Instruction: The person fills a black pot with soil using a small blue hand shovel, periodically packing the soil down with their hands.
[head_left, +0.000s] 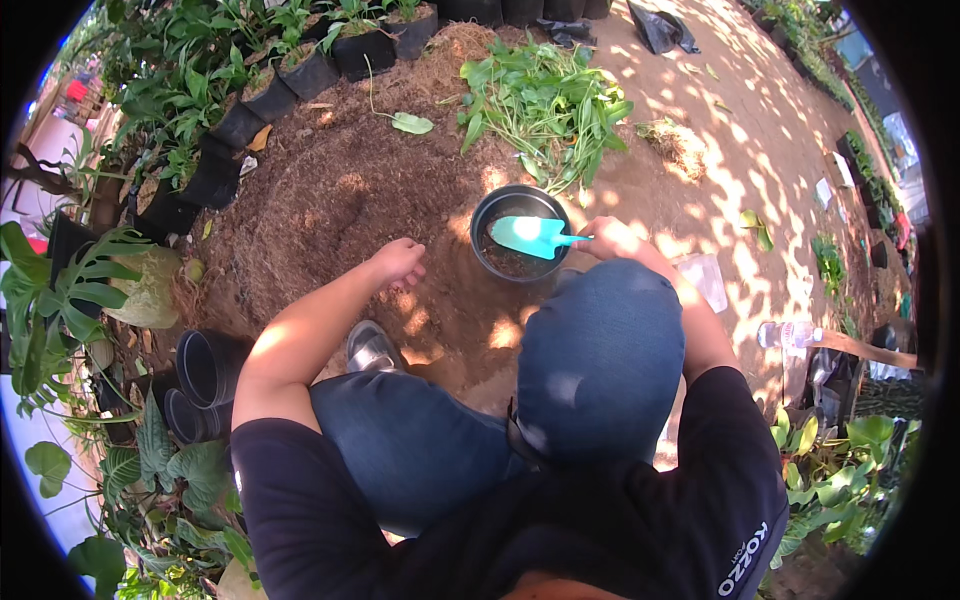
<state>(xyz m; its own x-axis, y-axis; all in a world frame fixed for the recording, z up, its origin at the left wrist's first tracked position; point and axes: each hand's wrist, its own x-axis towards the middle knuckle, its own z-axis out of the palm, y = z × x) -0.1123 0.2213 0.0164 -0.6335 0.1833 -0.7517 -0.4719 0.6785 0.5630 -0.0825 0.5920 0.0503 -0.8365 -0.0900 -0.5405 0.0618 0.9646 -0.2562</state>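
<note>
A turquoise hand trowel (517, 235) lies across the mouth of a round black plastic pot (484, 264), its blade over the pot's inside. My right hand (609, 240) grips the trowel's handle just beyond the pot's right rim. Some dark soil (517, 264) shows low in the pot, partly hidden by the blade. My left hand (401, 264) hovers left of the pot with nothing visible in it, its fingers loosely curled and partly apart. Below and around that hand spreads a heap of brown soil (315, 180).
A pile of cut leafy green stems (544, 105) lies beyond the pot. Potted plants in black bags (300, 71) curve along the far left. Empty black pots (202, 367) stand near my left elbow. At right are a plastic bottle (787, 334) and a clear plastic piece (703, 281).
</note>
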